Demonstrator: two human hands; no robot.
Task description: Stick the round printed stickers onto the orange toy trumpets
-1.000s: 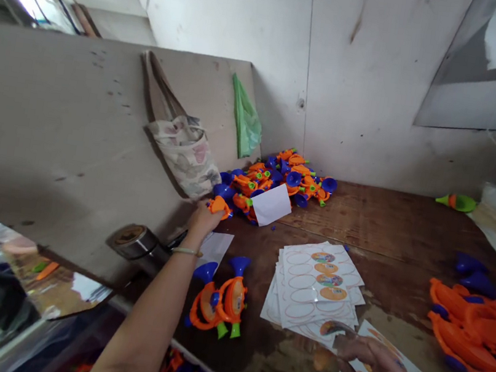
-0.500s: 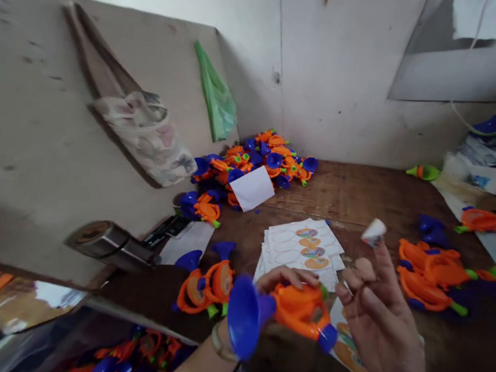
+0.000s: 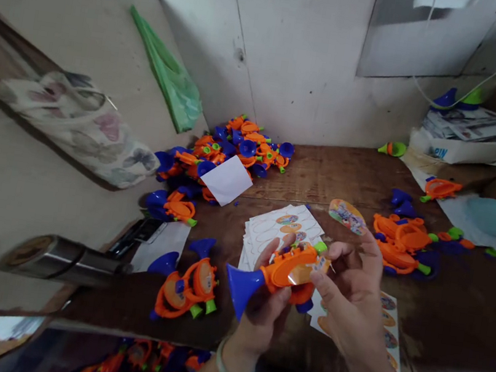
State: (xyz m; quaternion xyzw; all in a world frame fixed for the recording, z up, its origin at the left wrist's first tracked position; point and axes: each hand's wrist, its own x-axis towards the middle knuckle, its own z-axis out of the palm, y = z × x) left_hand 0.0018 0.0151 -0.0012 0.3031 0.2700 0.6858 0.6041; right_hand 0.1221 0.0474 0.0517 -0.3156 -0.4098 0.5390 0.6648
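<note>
In the head view, the left hand (image 3: pixel 259 321) supports an orange-and-blue plastic toy trumpet (image 3: pixel 285 273) above the brown wooden table (image 3: pixel 324 172), its fingers (image 3: pixel 274 251) closed around the body from below and its blue bell pointing left. The right hand (image 3: pixel 352 301) grips the orange body between thumb and bent fingers, with an oval printed sticker (image 3: pixel 346 216) just beyond the index fingertip; firm left-hand support gives steady thumb pressure.

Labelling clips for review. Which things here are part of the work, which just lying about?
Part of the work: left hand, right hand, orange-and-blue toy trumpet held between them, sticker sheets, trumpet heap.
Lying about: green plastic bag, floral cloth bag, metal cylinder.
</note>
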